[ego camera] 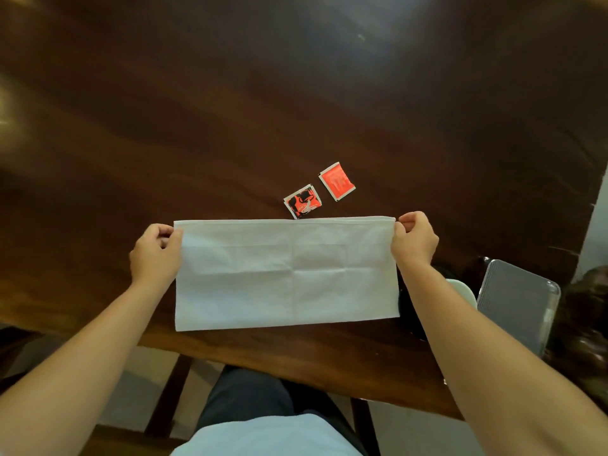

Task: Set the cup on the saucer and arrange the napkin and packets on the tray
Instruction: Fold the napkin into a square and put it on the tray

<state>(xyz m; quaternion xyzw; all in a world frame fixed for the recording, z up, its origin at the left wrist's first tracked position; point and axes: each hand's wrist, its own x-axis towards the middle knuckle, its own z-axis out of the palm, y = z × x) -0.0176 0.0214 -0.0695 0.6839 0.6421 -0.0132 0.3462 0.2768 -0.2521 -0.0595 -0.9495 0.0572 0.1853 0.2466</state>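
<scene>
Dark wooden table point(230, 126), both hands point(154, 251) point(415, 238) pinching white napkin point(286, 274) corners, two red packets point(302, 201) beyond, print unreadable

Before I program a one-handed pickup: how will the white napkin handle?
Probably floppy: the napkin stays spread only because the left hand and right hand pinch its far corners. Its fold creases suggest thin, light material. One-handed, it would likely droop.
</scene>
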